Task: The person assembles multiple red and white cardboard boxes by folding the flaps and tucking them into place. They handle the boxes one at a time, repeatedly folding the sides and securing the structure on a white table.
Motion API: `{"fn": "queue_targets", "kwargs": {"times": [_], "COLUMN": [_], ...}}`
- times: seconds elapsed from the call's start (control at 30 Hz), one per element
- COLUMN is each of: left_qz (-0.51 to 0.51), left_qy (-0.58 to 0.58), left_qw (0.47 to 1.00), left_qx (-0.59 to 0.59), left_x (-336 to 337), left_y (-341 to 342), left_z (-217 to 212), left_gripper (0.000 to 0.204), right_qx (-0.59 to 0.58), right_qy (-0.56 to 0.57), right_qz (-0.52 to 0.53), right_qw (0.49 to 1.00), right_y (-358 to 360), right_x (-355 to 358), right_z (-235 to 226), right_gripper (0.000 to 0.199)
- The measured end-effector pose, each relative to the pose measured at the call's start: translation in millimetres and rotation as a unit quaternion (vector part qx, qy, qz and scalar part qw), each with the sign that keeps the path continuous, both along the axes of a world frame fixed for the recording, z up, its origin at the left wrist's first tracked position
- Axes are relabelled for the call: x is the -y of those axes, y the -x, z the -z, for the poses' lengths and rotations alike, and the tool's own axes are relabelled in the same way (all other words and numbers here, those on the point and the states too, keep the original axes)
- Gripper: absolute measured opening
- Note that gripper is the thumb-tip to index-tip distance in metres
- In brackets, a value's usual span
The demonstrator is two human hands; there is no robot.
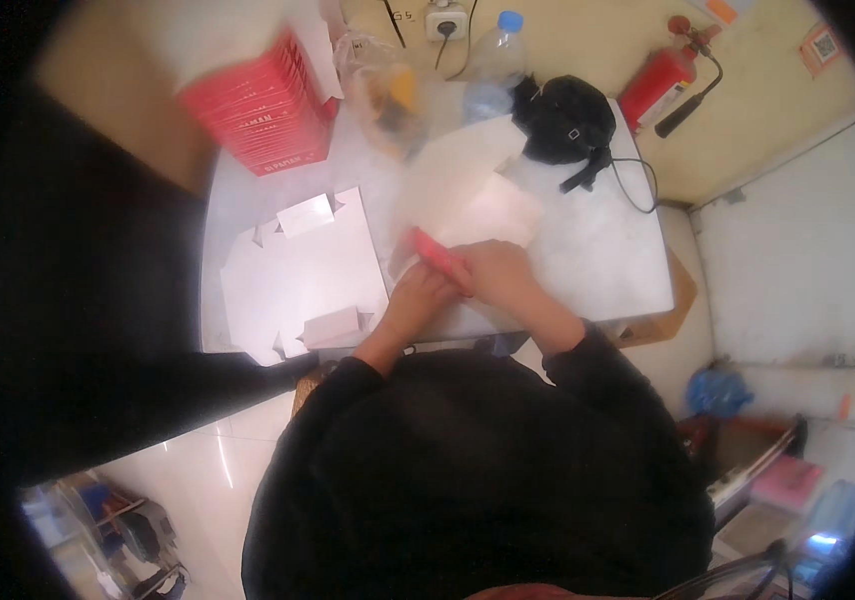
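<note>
A person in a black top is leaning over a white table point(608, 270), both hands working at its near edge. Lying flat on the left of the table is a large unfolded white box blank point(298, 275), its flaps spread out. At the far left corner is standing a tall stack of red boxes point(263, 115), blurred at its top. Near the far edge, right of centre, a black bag point(568, 118) is sitting with its strap and a thin cable trailing toward the right. A red extinguisher point(660, 85) is lying on the floor beyond the table's far right corner. A clear bottle point(496, 55) with a blue cap is standing at the far edge, and left of it a crumpled clear bag point(388, 85) is holding something yellow.

In the middle, a second white and red blank point(468, 200) is rising from the hands toward the far side, partly folded and blurred. The left hand point(420, 292) is closing on its near red edge, fingers curled around it. The right hand point(500, 272) is pressing on the same edge just beside the left, the two hands touching. How firmly the right fingers are gripping cannot be told from this blurred view.
</note>
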State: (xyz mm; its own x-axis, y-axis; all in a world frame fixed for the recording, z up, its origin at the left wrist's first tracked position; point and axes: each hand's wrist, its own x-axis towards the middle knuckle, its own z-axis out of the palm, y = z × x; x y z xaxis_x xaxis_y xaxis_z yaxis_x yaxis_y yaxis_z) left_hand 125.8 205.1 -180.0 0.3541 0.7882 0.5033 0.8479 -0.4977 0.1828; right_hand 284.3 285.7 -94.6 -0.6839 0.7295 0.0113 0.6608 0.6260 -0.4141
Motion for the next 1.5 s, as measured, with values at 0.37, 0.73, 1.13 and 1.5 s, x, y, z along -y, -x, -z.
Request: {"fn": "queue_targets", "kwargs": {"times": [0.37, 0.73, 1.13, 1.5], "left_qz": [-0.007, 0.033, 0.015, -0.08], "left_qy": [-0.045, -0.001, 0.103, 0.075], "left_qw": [0.996, 0.983, 0.989, 0.982], "left_qx": [0.08, 0.181, 0.108, 0.15], "left_x": [2.9, 9.1, 129.6, 165.6], "left_y": [1.9, 5.9, 88.3, 113.7], "left_z": [25.0, 9.5, -51.1, -51.9], "left_gripper": [0.024, 0.015, 0.013, 0.012], "right_qx": [0.026, -0.115, -0.211, 0.02], "right_qy": [-0.003, -0.069, 0.223, 0.141], "right_qz": [0.028, 0.056, -0.229, -0.274], "right_qw": [0.999, 0.989, 0.924, 0.951], "right_y": [17.1, 23.2, 149.6, 175.8], "right_x": [28.6, 49.8, 65.2, 57.4], "right_z": [33.3, 28.9, 40.2, 71.0], "right_gripper": [0.027, 0.037, 0.031, 0.052]}}
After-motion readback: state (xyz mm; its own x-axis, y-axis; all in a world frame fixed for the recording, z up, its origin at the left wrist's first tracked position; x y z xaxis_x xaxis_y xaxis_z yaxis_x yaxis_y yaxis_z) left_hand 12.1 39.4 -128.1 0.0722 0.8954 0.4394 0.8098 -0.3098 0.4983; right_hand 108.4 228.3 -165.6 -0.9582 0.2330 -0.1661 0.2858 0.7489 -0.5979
